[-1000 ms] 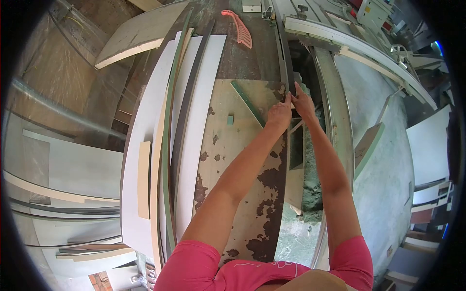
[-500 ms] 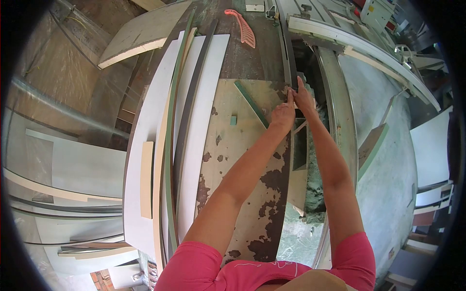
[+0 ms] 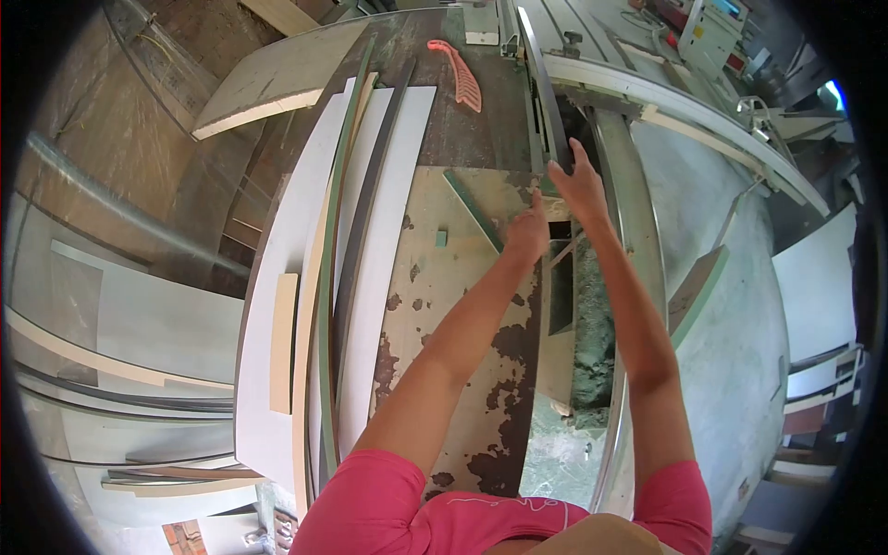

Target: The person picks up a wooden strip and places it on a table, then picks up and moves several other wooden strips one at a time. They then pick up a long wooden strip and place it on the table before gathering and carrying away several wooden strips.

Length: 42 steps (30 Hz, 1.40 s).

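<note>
My right hand [image 3: 581,190] is at the near end of a long dark strip [image 3: 546,88] with a pale edge. Its thumb lies to the left of that end and its fingers to the right. My left hand [image 3: 529,231] is just left and nearer to me, over the right edge of the worn saw table [image 3: 462,305]. Its index finger points forward, the other fingers are bent, and I see nothing in it. A green-edged offcut [image 3: 472,211] lies left of this hand, with a small green block [image 3: 441,239] farther left.
An orange push stick [image 3: 458,76] lies farther back on the table. Long white panels and narrow strips [image 3: 370,176] run along the left side. To the right are a dark gap, a metal rail [image 3: 638,213] and a leaning green-edged board [image 3: 700,294].
My left hand has drawn back from the strip's end toward me and slightly left. My right hand has spread its thumb and fingers around that end, and the strip's pale edge now shows.
</note>
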Available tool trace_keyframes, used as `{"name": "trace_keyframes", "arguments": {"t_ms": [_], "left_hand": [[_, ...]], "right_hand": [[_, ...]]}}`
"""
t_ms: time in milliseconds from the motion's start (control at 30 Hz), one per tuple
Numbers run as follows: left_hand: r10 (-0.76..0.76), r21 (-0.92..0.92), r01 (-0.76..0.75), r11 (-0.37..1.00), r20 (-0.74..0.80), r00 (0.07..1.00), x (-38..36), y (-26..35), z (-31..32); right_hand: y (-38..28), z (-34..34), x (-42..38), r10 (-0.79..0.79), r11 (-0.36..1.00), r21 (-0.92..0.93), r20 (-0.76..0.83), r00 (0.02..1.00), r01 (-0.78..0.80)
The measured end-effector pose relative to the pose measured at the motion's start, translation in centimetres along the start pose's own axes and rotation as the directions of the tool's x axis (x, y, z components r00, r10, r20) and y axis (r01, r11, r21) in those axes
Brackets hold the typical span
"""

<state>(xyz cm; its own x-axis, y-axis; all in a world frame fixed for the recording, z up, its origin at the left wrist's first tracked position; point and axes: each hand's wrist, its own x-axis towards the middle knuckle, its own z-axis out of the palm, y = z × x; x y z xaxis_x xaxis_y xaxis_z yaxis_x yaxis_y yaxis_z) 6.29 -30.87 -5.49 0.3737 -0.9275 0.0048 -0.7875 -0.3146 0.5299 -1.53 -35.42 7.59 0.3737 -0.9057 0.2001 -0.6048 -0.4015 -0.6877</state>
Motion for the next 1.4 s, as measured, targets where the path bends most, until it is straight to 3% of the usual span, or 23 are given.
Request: {"name": "trace_keyframes", "arguments": {"t_ms": [67, 100, 133, 167, 233, 267, 333, 367, 433, 533, 600, 667, 733, 767, 933, 1067, 1133, 1200, 1300, 1333, 1400], "left_hand": [[-0.042, -0.049, 0.044, 0.998, 0.042, 0.998, -0.1, 0.5, -1.9], [-0.137, -0.312, 0.191, 0.931, 0.188, 0.973, -1.0, 1.0, -4.1], [-0.18, -0.527, 0.352, 0.773, 0.35, 0.919, -1.7, 1.4, -5.5], [-0.188, -0.543, 0.356, 0.76, 0.341, 0.921, -2.2, 1.7, -5.6], [-0.16, -0.861, 0.376, 0.343, 0.34, 0.927, -3.6, 1.7, -5.1], [-0.185, -0.869, 0.376, 0.323, 0.331, 0.925, -4.8, 1.9, -5.2], [-0.027, -0.951, 0.295, 0.096, 0.293, 0.956, -8.0, 3.3, -5.5], [-0.046, -0.954, 0.289, 0.084, 0.286, 0.957, -9.7, 4.0, -5.3], [0.057, -0.936, 0.348, 0.047, 0.35, 0.935, -13.2, 5.6, -5.0], [-0.079, -0.909, 0.408, -0.083, 0.414, 0.907, -19.5, 8.6, -5.9], [-0.083, -0.927, 0.374, -0.041, 0.376, 0.923, -22.0, 8.5, -4.8], [-0.083, -0.946, 0.325, 0.008, 0.323, 0.943, -24.2, 8.4, -4.7], [-0.113, -0.945, 0.328, -0.012, 0.327, 0.938, -26.4, 9.1, -5.6], [-0.129, -0.947, 0.32, 0.006, 0.317, 0.94, -27.1, 9.2, -5.9], [-0.092, -0.963, 0.262, 0.056, 0.256, 0.962, -30.8, 8.2, -8.6], [-0.075, -0.972, 0.21, 0.102, 0.203, 0.976, -33.4, 6.9, -10.3], [-0.077, -0.978, 0.164, 0.128, 0.155, 0.985, -34.8, 6.1, -11.2], [-0.09, -0.981, 0.118, 0.151, 0.105, 0.99, -36.4, 4.9, -12.2], [-0.175, -0.969, 0.111, 0.222, 0.073, 0.982, -38.3, 3.3, -12.8], [-0.185, -0.966, 0.106, 0.236, 0.063, 0.981, -38.9, 2.9, -12.9], [-0.277, -0.956, 0.161, 0.245, 0.09, 0.957, -40.4, 2.0, -13.8]], "right_hand": [[-1.5, -3.0, -4.6, -0.135, 0.983, 0.122, -0.007, 0.991, 0.135], [-2.0, -4.4, -7.3, -0.113, 0.978, 0.18, 0.027, 0.993, 0.107], [-2.4, -5.7, -10.3, -0.095, 0.969, 0.235, 0.067, 0.993, 0.077], [-3.3, -7.1, -13.5, -0.05, 0.969, 0.247, 0.1, 0.994, 0.024], [-3.5, -8.7, -20.0, 0.035, 0.958, 0.274, 0.172, 0.985, -0.082], [-3.1, -9.2, -23.0, 0.074, 0.948, 0.289, 0.205, 0.976, -0.133], [-1.5, -9.1, -28.8, 0.072, 0.987, 0.129, 0.205, 0.976, -0.099], [-1.3, -9.1, -31.5, 0.013, 0.986, 0.158, 0.195, 0.981, -0.044], [-1.9, -9.6, -36.6, -0.053, 0.982, 0.186, 0.193, 0.98, 0.016], [-3.2, -10.9, -42.2, 0.056, 0.991, 0.1, 0.297, 0.953, -0.09], [-4.0, -11.6, -45.2, 0.348, 0.928, -0.021, 0.405, 0.845, -0.372], [-4.1, -11.4, -47.8, 0.334, 0.932, -0.016, 0.43, 0.839, -0.363], [-2.3, -10.3, -50.9, 0.103, 0.981, 0.132, 0.268, 0.958, -0.142], [-3.9, -10.7, -51.5, 0.163, 0.961, 0.165, 0.31, 0.937, -0.222], [-4.4, -9.0, -55.0, 0.011, 0.965, 0.248, 0.306, 0.952, -0.091], [-4.2, -7.1, -56.8, 0.0, 0.969, 0.227, 0.389, 0.921, -0.096], [-4.7, -6.8, -57.0, -0.1, 0.983, 0.182, 0.464, 0.88, 0.016], [-5.4, -6.8, -56.9, -0.113, 0.983, 0.182, 0.507, 0.854, 0.022], [-5.1, -6.2, -57.5, -0.385, 0.918, 0.28, 0.474, 0.792, 0.279], [-5.1, -6.4, -58.0, -0.399, 0.911, 0.298, 0.471, 0.787, 0.284], [-5.6, -6.2, -58.7, -0.321, 0.919, 0.383, 0.603, 0.73, 0.087]]}}
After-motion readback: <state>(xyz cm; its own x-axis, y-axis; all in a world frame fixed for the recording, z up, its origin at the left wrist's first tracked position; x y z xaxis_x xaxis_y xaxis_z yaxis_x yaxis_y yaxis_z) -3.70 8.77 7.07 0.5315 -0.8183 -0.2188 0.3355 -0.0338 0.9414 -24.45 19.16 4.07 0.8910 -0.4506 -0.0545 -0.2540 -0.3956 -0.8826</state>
